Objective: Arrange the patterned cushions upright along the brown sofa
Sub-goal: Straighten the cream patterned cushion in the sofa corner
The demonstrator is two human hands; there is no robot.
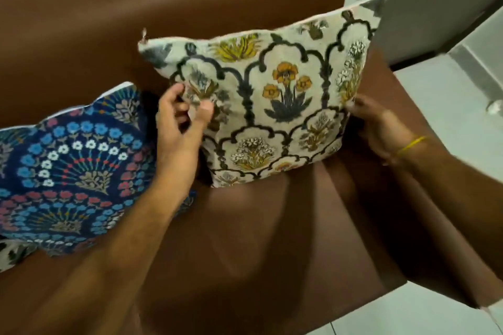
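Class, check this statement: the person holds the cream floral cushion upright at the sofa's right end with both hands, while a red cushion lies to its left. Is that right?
Not quite. In the head view, the cushion lying to the left is dark blue with a floral fan pattern, not red. The rest stands: the left hand and right hand hold the cream floral cushion upright at the right end of the brown sofa.
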